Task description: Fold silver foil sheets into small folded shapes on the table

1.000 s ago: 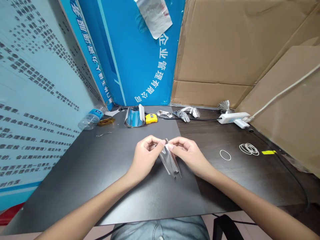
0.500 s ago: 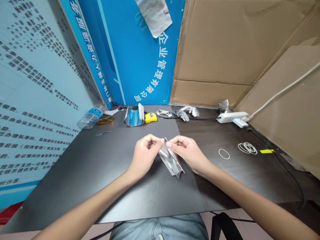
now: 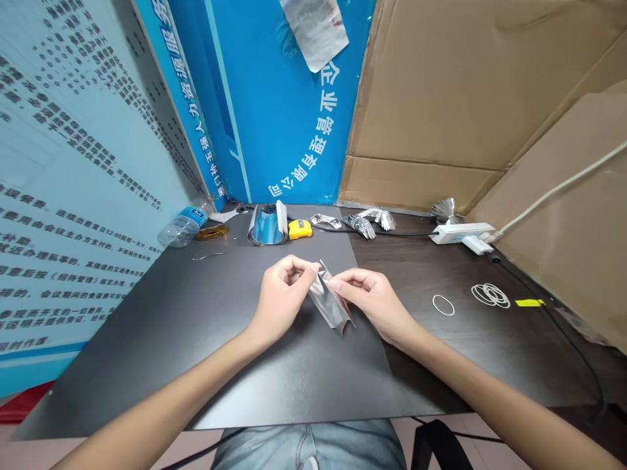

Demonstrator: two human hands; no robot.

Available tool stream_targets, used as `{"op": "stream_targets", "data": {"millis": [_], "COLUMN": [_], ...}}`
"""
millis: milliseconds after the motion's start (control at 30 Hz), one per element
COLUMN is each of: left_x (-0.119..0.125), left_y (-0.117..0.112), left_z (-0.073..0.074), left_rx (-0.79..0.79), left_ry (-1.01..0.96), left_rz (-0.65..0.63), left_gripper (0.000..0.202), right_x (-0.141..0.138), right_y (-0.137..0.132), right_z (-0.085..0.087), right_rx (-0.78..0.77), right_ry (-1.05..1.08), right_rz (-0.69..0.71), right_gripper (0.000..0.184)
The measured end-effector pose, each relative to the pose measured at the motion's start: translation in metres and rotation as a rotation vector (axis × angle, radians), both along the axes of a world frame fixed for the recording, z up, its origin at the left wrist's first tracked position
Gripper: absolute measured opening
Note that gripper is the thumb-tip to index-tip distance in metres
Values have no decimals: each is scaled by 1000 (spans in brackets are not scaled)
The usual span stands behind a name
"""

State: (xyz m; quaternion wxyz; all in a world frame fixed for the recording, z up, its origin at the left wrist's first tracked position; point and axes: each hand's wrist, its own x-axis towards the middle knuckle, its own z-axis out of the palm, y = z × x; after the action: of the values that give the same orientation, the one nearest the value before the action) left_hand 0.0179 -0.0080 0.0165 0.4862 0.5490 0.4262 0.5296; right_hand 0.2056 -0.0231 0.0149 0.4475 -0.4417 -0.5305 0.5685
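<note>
Silvery foil is pinched in the grip of left hand and right hand; beyond the foil lies a yellow tape measure.

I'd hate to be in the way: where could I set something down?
The matte grey desktop is bare between the thin curved silvery strand and the left forearm, and, nearer than the held silver foil piece, between left and right forearm. The back is crowded, from the clear plastic bottle past the yellow tape measure to the white power strip.

foil piece — silver | tape measure: yellow | power strip: white | panel — blue, white-lettered
</note>
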Motion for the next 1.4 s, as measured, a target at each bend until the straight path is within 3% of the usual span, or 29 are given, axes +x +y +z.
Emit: {"op": "stream_targets", "data": {"millis": [133,400,667,800,1067,1400], "left_x": [-1,0,-4,-6,-9,-10], "left_y": [-3,-2,1,2,3,5], "left_z": [4,3,5,6,5,6], "left_rx": [-20,5,49,19,60,74], "left_ry": [-7,5,15,-16,40,17], "left_rz": [-56,-38,52,15,38,44], "left_gripper": [26,25,26,28,25,24], "right_x": [0,2,2,2,2,5], "right_y": [1,2,0,0,2,1], "right_z": [1,-2,-1,-1,-3,-2], "right_rx": [-12,14,19,17,60,109], "right_ry": [-33,-54,-58,-87,-111,-173], "right_rz": [-24,-52,32,38,-46,109], "right_gripper": [38,37,35,37,33,35]}}
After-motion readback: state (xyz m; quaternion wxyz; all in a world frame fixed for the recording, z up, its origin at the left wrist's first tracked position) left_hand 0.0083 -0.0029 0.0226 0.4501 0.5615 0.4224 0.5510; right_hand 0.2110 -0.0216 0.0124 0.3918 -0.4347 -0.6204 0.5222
